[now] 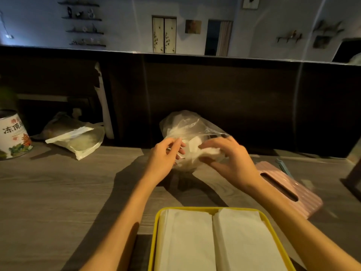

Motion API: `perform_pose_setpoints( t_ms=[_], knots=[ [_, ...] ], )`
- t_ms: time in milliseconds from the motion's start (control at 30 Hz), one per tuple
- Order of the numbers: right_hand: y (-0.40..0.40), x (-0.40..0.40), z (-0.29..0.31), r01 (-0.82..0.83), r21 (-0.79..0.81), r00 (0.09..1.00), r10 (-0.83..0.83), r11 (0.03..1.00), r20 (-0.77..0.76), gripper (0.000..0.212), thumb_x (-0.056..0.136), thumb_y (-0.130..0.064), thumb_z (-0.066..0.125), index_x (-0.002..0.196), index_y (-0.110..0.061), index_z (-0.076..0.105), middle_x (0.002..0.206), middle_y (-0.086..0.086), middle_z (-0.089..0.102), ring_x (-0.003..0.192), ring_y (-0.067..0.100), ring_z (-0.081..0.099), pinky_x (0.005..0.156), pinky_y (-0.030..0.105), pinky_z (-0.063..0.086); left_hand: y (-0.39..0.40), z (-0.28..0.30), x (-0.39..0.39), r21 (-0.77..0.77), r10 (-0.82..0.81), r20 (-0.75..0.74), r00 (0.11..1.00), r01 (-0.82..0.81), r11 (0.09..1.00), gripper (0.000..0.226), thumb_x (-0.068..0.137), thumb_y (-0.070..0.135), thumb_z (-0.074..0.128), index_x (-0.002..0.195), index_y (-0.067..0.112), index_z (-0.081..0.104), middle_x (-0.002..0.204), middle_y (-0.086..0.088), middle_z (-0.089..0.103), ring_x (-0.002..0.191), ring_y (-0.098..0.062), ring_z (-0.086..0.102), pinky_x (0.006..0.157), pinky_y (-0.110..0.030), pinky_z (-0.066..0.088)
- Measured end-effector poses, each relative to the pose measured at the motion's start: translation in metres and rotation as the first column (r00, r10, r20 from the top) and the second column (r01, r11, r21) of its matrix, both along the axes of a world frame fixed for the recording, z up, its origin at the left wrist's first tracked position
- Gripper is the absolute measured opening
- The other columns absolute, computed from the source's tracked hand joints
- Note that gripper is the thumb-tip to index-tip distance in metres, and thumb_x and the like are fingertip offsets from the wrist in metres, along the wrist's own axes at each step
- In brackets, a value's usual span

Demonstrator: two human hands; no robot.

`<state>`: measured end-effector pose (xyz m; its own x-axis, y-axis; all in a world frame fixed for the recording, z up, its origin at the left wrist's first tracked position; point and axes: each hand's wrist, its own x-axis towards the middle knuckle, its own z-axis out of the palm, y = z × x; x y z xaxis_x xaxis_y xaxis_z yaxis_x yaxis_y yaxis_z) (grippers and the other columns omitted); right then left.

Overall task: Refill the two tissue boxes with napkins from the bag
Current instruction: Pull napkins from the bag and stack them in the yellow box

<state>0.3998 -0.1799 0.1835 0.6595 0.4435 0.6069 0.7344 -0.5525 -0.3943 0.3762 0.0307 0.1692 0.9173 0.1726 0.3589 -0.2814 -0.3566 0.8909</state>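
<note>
A clear plastic bag [183,124] of white napkins stands at the middle of the wooden counter. My left hand [166,153] pinches the bag's open edge. My right hand [230,157] grips a bunch of white napkins [207,150] at the bag's mouth. Close to me lies an open yellow tissue box [154,239] holding two side-by-side stacks of white napkins [214,241]. A pink ribbed tissue box [304,194] with a slot in its top lies to the right, partly behind my right forearm.
A printed tin can [13,133] stands at the far left. Beside it lies another plastic bag [78,137] with pale contents. A dark wall panel [234,98] rises right behind the counter. A blue object [281,165] pokes out behind the pink box.
</note>
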Motion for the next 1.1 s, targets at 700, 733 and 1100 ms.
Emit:
perform_pose_setpoints(
  t_ms=[700,733,1100],
  knots=[
    [-0.022,-0.018,0.019,0.022,0.504,0.841,0.257,0.863,-0.477,0.029,0.092,-0.032,0.074,0.118,-0.025,0.066,0.107,-0.009,0.074,0.102,0.010,0.072,0.082,0.033,0.063,-0.045,0.007,-0.031,-0.845,-0.672,-0.113,0.732,0.285,0.452,0.077,0.088,0.081,0.026,0.119,0.029,0.074,0.135,-0.015,0.063,0.127,-0.037,0.058,0.111,-0.061,0.037],
    [-0.022,-0.017,0.019,0.027,0.492,0.848,0.241,0.870,-0.473,0.028,0.091,-0.032,0.074,0.118,-0.026,0.067,0.106,-0.010,0.073,0.103,0.010,0.072,0.083,0.034,0.063,-0.045,0.006,-0.031,-0.848,-0.685,-0.100,0.721,0.299,0.438,0.075,0.089,0.079,0.029,0.123,0.029,0.072,0.137,-0.016,0.062,0.128,-0.039,0.056,0.111,-0.063,0.036],
    [-0.029,-0.019,0.031,0.077,0.686,0.885,0.267,0.723,-0.382,0.030,0.089,-0.029,0.072,0.118,-0.026,0.067,0.109,-0.004,0.074,0.105,0.014,0.072,0.086,0.037,0.061,-0.044,0.002,-0.028,-0.911,-0.778,-0.119,0.616,0.244,0.332,0.064,0.101,0.059,0.033,0.143,0.016,0.055,0.140,-0.032,0.052,0.127,-0.051,0.052,0.108,-0.064,0.039]
  ],
)
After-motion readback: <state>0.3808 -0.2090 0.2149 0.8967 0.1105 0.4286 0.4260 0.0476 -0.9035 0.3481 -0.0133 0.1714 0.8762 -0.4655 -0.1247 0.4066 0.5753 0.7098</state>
